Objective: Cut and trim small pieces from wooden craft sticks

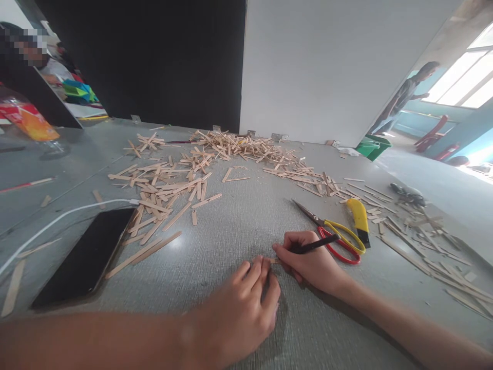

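My right hand (314,261) is closed around a black pen (315,244), its tip hidden behind the fingers. My left hand (250,298) rests on the table with curled fingers against a small wooden stick piece (274,261), which shows in the gap between both hands. Just beyond the right hand lie scissors (342,236) with one yellow and one red handle loop, blades apart from the hand. A yellow utility knife (359,221) with a black end sits beside them.
Wooden sticks (239,146) pile along the upright panels at the back, and more (154,195) spread left. A phone (87,257) with a white cable (57,221) lies left. A bottle (31,118) stands far left. Thin offcuts (419,252) litter the right. People appear beyond the panels.
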Demonstrator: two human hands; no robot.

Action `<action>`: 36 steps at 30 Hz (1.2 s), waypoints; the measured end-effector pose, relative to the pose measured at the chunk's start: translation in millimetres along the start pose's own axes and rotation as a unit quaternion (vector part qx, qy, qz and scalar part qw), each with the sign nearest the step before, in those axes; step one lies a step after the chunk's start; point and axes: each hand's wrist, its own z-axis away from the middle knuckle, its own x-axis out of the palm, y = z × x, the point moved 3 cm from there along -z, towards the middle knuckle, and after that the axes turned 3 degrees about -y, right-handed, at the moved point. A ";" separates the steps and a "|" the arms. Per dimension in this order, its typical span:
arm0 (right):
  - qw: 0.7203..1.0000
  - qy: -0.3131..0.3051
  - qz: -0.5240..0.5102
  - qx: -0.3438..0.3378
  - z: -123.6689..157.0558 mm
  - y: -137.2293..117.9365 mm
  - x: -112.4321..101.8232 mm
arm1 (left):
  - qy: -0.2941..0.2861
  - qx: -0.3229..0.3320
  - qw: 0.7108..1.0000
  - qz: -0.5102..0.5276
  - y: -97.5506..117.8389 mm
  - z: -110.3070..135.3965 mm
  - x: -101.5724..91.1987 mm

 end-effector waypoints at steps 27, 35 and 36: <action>1.000 0.011 0.020 -0.006 2.0 -1.4 -1.1 | -0.003 -0.002 1.000 0.003 0.1 2.2 -1.0; 1.000 0.005 0.009 -0.003 2.3 -2.9 -1.2 | -0.002 0.000 1.000 -0.001 -1.6 1.1 -0.8; 1.000 0.003 0.006 -0.003 2.3 -2.3 -1.2 | -0.001 0.000 1.000 -0.001 -1.9 0.9 -0.7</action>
